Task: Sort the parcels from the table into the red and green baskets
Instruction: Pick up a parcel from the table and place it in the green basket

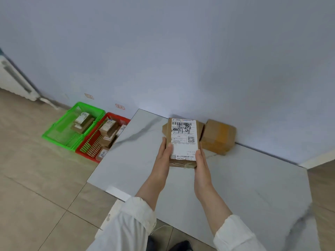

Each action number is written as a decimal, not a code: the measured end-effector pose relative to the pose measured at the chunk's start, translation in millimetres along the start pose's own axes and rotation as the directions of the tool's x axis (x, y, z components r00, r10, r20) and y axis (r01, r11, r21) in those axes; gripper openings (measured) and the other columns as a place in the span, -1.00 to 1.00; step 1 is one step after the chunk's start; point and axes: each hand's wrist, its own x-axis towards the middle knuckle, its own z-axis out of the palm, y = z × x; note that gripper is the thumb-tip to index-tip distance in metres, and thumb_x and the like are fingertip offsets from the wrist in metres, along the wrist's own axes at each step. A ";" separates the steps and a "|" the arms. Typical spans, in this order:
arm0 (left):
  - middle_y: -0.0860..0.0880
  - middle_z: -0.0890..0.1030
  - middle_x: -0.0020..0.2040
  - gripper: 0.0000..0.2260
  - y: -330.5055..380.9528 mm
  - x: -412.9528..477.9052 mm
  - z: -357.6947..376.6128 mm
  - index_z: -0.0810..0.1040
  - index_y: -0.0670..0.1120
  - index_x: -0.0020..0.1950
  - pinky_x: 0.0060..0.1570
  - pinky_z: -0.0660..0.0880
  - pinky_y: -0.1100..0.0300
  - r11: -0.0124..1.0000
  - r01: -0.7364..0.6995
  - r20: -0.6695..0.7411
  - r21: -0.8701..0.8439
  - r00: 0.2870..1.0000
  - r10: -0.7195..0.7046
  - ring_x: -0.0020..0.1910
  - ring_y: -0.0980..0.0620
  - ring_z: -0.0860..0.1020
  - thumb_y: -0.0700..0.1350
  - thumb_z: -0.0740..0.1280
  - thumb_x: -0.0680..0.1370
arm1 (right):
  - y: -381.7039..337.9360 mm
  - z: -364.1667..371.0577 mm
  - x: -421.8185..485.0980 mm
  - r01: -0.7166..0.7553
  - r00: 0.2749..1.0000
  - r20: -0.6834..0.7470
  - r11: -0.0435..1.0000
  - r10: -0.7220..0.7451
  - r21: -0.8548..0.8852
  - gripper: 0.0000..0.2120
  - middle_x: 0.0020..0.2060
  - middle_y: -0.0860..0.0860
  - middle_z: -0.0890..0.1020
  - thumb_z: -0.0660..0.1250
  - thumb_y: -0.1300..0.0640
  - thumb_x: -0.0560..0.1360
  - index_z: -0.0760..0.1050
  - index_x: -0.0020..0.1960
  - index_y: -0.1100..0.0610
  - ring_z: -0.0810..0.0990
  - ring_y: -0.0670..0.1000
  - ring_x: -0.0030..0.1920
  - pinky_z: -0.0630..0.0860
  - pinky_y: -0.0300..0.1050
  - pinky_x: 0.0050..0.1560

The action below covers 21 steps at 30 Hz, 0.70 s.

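Note:
I hold a brown cardboard parcel (pixel 183 142) above the white marble table (pixel 244 178), its white shipping label with black handwriting facing up. My left hand (pixel 163 156) grips its left edge, thumb on the label. My right hand (pixel 201 163) grips its right edge. Behind it on the table lie another brown parcel (pixel 200 128), mostly hidden, and a larger box with yellow tape (pixel 218 136) against the wall. On the floor to the left stand the green basket (pixel 59 131) and the red basket (pixel 87 144), both with parcels inside.
A pale blue wall (pixel 181 60) runs behind the table and baskets. Two small labels are stuck on the wall above the baskets. Beige floor tiles (pixel 36 178) spread to the left. A white radiator (pixel 14 78) is at far left.

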 end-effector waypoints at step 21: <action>-0.01 0.41 0.29 -0.64 71.1 12.5 -473.1 0.19 -0.09 0.40 -0.30 0.44 0.56 0.960 -0.065 -0.434 -0.273 0.899 -0.063 0.02 0.20 0.46 -0.15 0.17 0.62 | 121.6 471.6 11.0 -0.129 0.932 0.304 0.963 0.200 -0.239 -0.43 0.40 -0.07 0.40 0.16 -0.17 0.48 0.21 0.47 -0.11 0.34 -0.04 0.40 0.23 0.09 0.44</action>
